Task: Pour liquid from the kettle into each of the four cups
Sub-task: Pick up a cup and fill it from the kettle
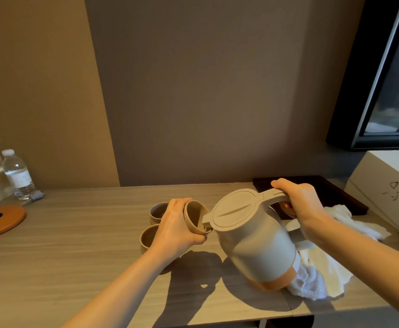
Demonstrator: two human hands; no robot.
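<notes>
On the desk, largest thing first:

Desk [80, 252]: pale wood grain, set against a brown wall.
Screen [383, 74]: dark, black-framed, on the wall at upper right.
Box [383, 185]: white, at the desk's right end; a small hand-drawn black mark on its side, not readable as letters.
Tray [350, 197]: dark, flat, behind the kettle.
Kettle [257, 242]: pale grey with an orange base, lid closed, lifted and tilted left; its spout reaches into the held cup.
Cloth [316, 278]: white, crumpled, under and right of the kettle.
Lid [0, 221]: orange disc with a black knob, far left.
Bottle [18, 176]: clear, white cap, upright at far left; label print too small to read.
Right hand [300, 202]: wrapped round the kettle's handle, thumb on top.
Left hand [177, 226]: grasping the held cup, tipped toward the spout.
Held cup [193, 216]: beige, above the desk.
Far cup [158, 210]: on the desk, behind the left hand.
Near cup [148, 237]: on the desk, just in front of the far cup.
</notes>
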